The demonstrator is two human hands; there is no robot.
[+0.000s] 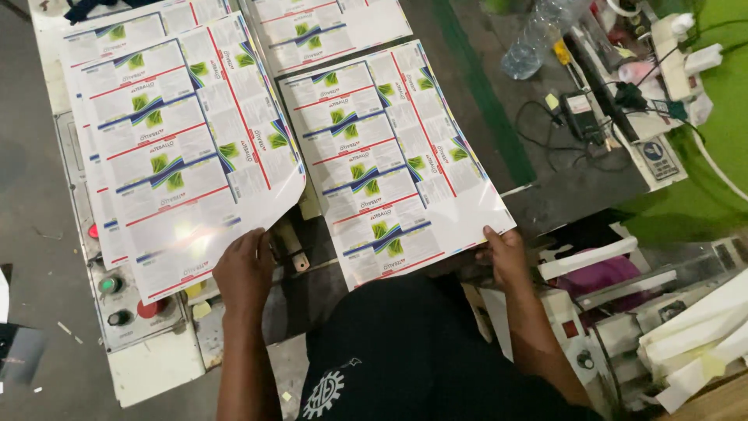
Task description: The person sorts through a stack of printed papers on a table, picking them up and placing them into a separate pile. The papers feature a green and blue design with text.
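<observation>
Left hand (245,269) pinches the near corner of one glossy printed label sheet (183,148) while right hand (505,253) grips a second sheet (389,156), a third sheet (327,27) lying beyond.

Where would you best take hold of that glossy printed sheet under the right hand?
Probably at the near right corner of the glossy printed sheet, from the near side, where the right hand pinches it: that thin edge overhangs the table, leaving room for fingers beneath.

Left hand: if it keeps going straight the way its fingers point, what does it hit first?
The left hand points up and away, fingers already at the near edge of the left printed sheet. It would slide onto that glossy sheet first; whether over or under the curled corner is unclear.
</observation>
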